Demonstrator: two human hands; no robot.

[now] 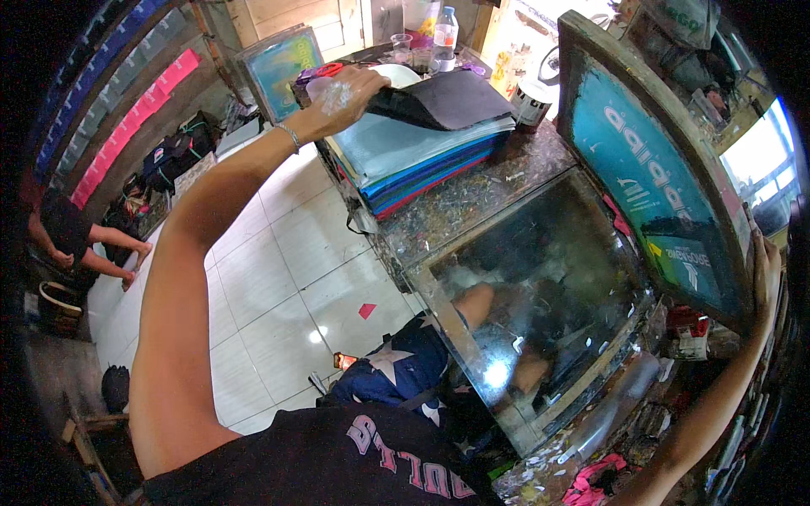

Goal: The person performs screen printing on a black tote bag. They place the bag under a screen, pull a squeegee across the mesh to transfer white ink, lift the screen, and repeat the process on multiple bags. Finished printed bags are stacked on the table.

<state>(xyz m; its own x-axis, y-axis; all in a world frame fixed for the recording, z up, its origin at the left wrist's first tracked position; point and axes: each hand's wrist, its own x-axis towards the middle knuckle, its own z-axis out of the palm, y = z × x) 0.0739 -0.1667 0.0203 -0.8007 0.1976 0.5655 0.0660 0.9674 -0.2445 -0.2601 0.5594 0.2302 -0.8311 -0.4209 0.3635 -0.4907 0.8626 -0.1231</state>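
Note:
My left hand [342,103] reaches far out and pinches the near-left corner of a black sheet [460,97], which bends up from the top of a stack. Beneath it lies a thick pile of flat pieces [439,164] in light blue, blue, black and red, fabric by the look of them. On the right, a screen-printing frame [620,169] with teal mesh and lettering stands tilted up. My right hand [765,274] grips its outer lower edge, the fingers partly hidden. Between the two lies a glass-topped printing board [540,287] with a wooden border, smudged and reflecting light.
Behind the stack stand a water bottle [444,40], a plastic cup [401,46] and a paint-smeared tub [531,101]. Another printing screen [283,67] leans at the back left. Pink cloth [595,481] lies near my right arm. At far left another person's hands [135,261] rest by the tiled floor [278,261].

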